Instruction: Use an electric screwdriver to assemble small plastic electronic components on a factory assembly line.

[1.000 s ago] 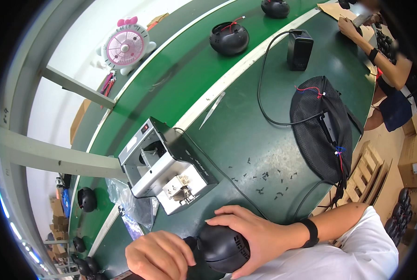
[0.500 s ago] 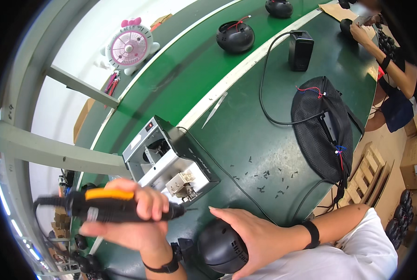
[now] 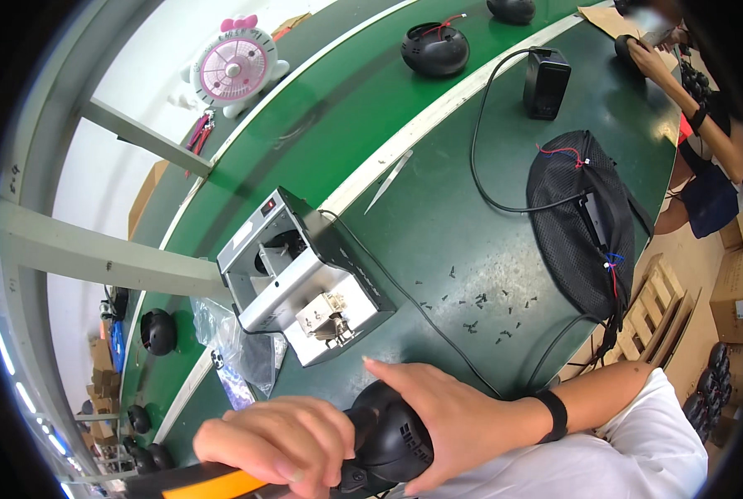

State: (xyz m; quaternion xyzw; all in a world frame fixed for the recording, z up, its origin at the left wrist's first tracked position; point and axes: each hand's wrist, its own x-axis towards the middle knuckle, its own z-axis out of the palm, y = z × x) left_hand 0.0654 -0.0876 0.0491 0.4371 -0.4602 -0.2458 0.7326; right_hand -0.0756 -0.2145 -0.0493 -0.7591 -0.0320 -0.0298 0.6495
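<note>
My left hand (image 3: pixel 284 437) is wrapped round an electric screwdriver with a black body and an orange stripe (image 3: pixel 209 486), partly cut off by the lower edge. Its front end is over a black round housing (image 3: pixel 400 445); the bit itself is hidden. With thumb and fingers spread round its side, my right hand (image 3: pixel 463 416) grips this housing near my body. Dark slots show in the housing's wall. Just beyond my hands stands a silver and black screw feeder (image 3: pixel 305 283). Several small black screws (image 3: pixel 475 312) lie scattered on the green table (image 3: pixel 438 241).
A black mesh bag (image 3: pixel 571 224) is cabled to a black box (image 3: pixel 546 83). Another round housing (image 3: pixel 434 50) with red wires sits on the green conveyor (image 3: pixel 338 91). Beside the feeder lies a clear plastic bag (image 3: pixel 255 358). At far right, a co-worker's arm (image 3: pixel 679 91) handles a dark part.
My left hand has brought the screwdriver down from beside the feeder onto the housing. My right hand keeps hold of the housing. The view has shifted slightly.
</note>
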